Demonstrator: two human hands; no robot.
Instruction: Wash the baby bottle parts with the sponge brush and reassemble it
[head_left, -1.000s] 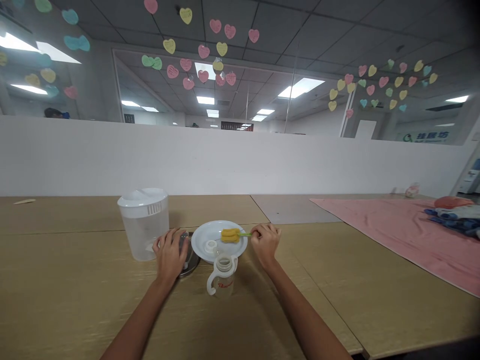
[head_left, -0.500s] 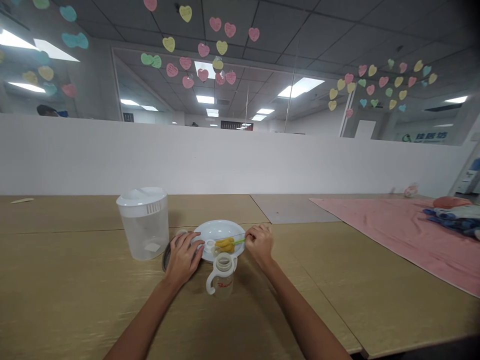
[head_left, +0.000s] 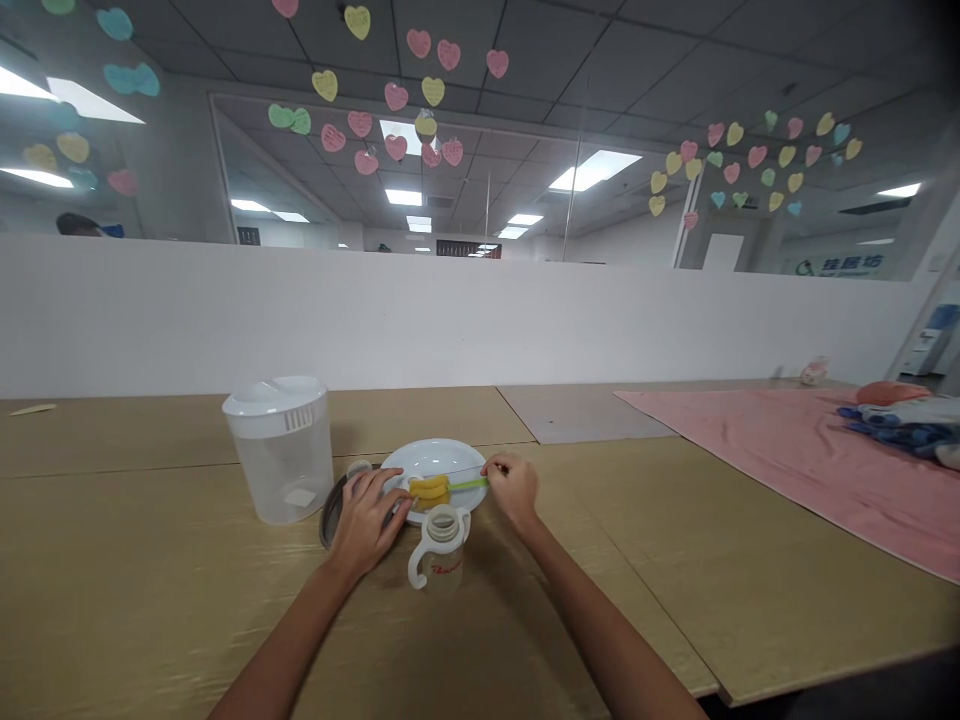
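Brush with a yellow sponge head and a thin green stem (head_left: pixel 429 488) lies over the white, glossy plate (head_left: pixel 435 454), foam to the left and stem to the right. Its long axis runs nearly straight across, from my right hand (head_left: pixel 514 485) towards my left hand (head_left: pixel 364 520). The foam lies directly left of the right hand and is much nearer the left, whose fingertips end just beside it; contact there cannot be confirmed.

State of hands: my right is closed, fingers curled round the stem's end. My left is palm down, loosely curved, fingers partly spread, over the plate's left edge and the dark round tray (head_left: pixel 328 520). Whether its fingertips pinch anything, I cannot tell.

Adjacent items: the clear bottle with white hooked handles (head_left: pixel 442 550) stands uncapped and upright, just on my side of the plate. The translucent plastic bucket with a white lid (head_left: pixel 279 455) stands beyond the tray, to the left.

Differences noted: against half a second ago, the foam sits further left, closer to my left fingertips, and more green stem is exposed. Against one second ago, my left hand has shifted right, from beside the bucket to the plate's edge. The bottle shows no evident displacement.
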